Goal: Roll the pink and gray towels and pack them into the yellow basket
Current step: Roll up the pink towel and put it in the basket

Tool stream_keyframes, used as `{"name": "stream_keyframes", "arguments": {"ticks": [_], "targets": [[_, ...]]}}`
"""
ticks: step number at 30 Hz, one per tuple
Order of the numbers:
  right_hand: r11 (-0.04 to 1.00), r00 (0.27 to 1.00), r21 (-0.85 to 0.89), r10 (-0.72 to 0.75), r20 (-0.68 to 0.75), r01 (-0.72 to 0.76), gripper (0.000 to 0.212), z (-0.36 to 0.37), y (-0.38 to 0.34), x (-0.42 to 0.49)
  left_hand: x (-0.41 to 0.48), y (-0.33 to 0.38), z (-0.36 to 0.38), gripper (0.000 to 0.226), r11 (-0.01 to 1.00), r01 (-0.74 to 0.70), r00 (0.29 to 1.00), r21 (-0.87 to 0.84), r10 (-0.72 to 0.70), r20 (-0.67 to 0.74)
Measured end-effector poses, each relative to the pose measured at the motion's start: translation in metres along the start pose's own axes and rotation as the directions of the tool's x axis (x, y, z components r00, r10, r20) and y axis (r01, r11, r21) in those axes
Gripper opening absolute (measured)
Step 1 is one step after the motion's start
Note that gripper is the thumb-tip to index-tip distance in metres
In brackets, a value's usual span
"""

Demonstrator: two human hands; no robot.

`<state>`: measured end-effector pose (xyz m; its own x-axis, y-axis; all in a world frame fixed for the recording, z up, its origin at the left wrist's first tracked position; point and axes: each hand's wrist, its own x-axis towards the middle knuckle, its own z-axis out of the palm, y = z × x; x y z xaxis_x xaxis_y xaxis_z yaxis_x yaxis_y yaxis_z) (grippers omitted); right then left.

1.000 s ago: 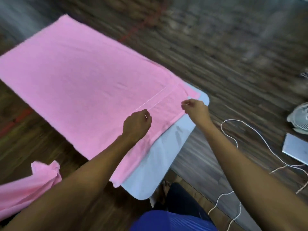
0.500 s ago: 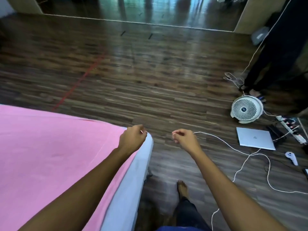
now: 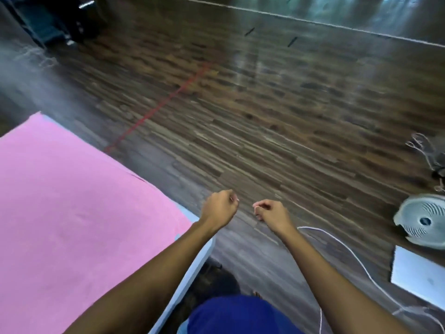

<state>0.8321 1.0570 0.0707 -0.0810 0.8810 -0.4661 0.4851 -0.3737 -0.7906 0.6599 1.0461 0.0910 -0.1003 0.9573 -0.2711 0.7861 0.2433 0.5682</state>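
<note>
Pink towel (image 3: 72,213) is found spread flat and unrolled on the pale blue surface (image 3: 204,247), lower left of frame. The gray towel and yellow basket are not in view. The task is judged barely begun: all rolling and packing remains.

Left hand (image 3: 219,208) and right hand (image 3: 272,214) are held at lower centre, right of the towel and clear of it. Fingers of both are curled tight. Whether anything is pinched cannot be told.

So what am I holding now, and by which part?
Cannot tell: left hand and right hand are curled over the floor, off the pink towel; nothing visibly held.
</note>
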Motion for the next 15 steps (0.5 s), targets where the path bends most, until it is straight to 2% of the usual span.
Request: {"name": "stream_keyframes", "arguments": {"ticks": [4, 7, 11, 15], "targets": [[0.980, 0.979, -0.166, -0.076, 0.188, 0.108, 0.016, 0.024, -0.030, 0.053, 0.024, -0.031, -0.006, 0.016, 0.984, 0.160, 0.981, -0.077, -0.167, -0.095], [0.940, 0.925, -0.261, -0.117, 0.361, 0.220, 0.018, 0.052, -0.060, 0.089, 0.037, -0.061, -0.008, 0.019, 0.939, 0.301, 0.934, -0.165, -0.326, -0.149], [0.842, 0.817, -0.379, -0.119, 0.564, 0.385, 0.018, 0.100, -0.090, 0.132, 0.039, -0.100, -0.009, 0.019, 0.830, 0.459, 0.803, -0.316, -0.540, -0.253], [0.704, 0.669, -0.442, -0.064, 0.741, 0.557, 0.017, 0.145, -0.113, 0.158, 0.026, -0.124, -0.004, 0.017, 0.697, 0.550, 0.626, -0.460, -0.708, -0.325]]}}
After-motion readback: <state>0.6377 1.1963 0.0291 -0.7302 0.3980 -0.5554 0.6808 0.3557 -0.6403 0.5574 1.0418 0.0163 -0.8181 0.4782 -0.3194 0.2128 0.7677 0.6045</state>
